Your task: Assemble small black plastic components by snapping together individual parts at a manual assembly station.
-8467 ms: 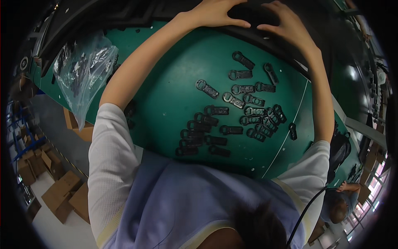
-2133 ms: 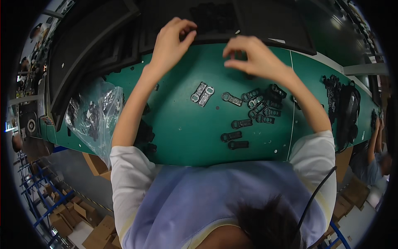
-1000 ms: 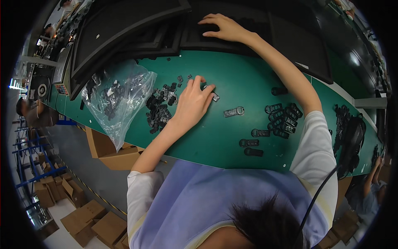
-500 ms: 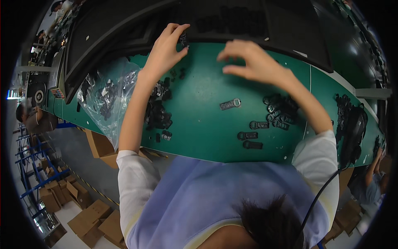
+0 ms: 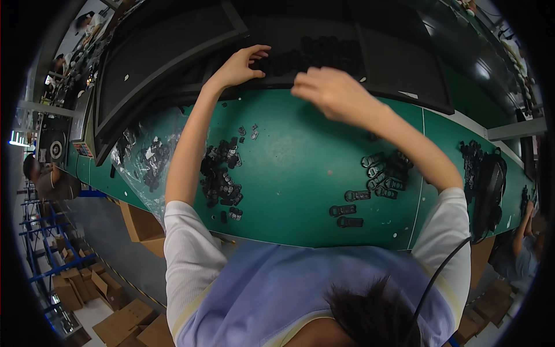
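My left hand [image 5: 240, 62] reaches forward with its fingers spread, fingertips on the black tray [image 5: 399, 63] beside a row of small black parts [image 5: 315, 51] set in it. My right hand [image 5: 326, 91] hovers over the tray's near edge, fingers curled down and pinched as if around a small black part that I can barely see. A pile of small black parts [image 5: 222, 176] lies on the green mat [image 5: 295, 168] by my left forearm. Flat black clips [image 5: 378, 173] lie in a loose group under my right forearm.
A clear plastic bag [image 5: 147, 162] with more black parts lies at the mat's left end. Another heap of black parts [image 5: 485, 179] sits at the far right. A second black tray [image 5: 162, 63] leans at the back left. Cardboard boxes [image 5: 124, 321] stand on the floor. A co-worker's arm [image 5: 523, 231] shows at right.
The single clip that lay mid-mat is gone. My right hand has dropped lower and curled over the tray's edge; my left hand has slid right along the tray.
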A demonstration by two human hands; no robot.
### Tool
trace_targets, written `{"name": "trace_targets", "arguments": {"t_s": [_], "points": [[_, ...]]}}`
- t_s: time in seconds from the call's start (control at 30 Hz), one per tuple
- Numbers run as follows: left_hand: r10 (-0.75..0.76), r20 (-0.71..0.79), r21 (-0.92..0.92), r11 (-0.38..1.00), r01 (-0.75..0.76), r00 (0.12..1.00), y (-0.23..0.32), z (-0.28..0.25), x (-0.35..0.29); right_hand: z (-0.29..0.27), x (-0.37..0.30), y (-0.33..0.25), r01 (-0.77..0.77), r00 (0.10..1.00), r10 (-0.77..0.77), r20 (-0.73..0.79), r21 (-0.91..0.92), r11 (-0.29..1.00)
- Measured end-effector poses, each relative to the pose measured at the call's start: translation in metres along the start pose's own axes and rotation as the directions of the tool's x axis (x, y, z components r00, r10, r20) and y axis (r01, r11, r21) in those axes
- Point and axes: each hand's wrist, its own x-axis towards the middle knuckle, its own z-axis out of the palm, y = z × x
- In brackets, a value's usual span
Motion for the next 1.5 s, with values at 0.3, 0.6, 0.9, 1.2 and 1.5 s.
{"name": "trace_targets", "arguments": {"t_s": [0.3, 0.6, 0.9, 1.2, 1.5], "points": [[-0.104, -0.2, 0.058, 0.991, 0.118, 0.974, 0.01, 0.012, -0.018, 0.067, 0.041, 0.133, -0.173, 0.97, 0.184, 0.162, -0.079, 0.982], [0.158, -0.438, 0.125, 0.986, -0.114, 0.885, 0.001, 0.049, 0.008, 0.04, 0.008, 0.128, -0.181, 0.973, 0.189, -0.135, 0.07, 0.981], [0.049, -0.521, 0.065, 0.998, -0.018, 0.852, 0.0, 0.054, 0.008, -0.033, -0.118, 0.011, -0.718, 0.648, 0.651, 0.396, 0.033, 0.695], [0.08, -0.523, 0.128, 0.992, -0.014, 0.849, 0.016, 0.058, -0.005, -0.037, -0.152, -0.01, -0.551, 0.819, 0.555, 0.143, -0.071, 0.831], [0.174, -0.688, 0.144, 0.984, -0.103, 0.704, 0.014, 0.055, -0.055, -0.012, -0.05, -0.012, -0.577, 0.81, 0.531, 0.25, 0.506, 0.642]]}}
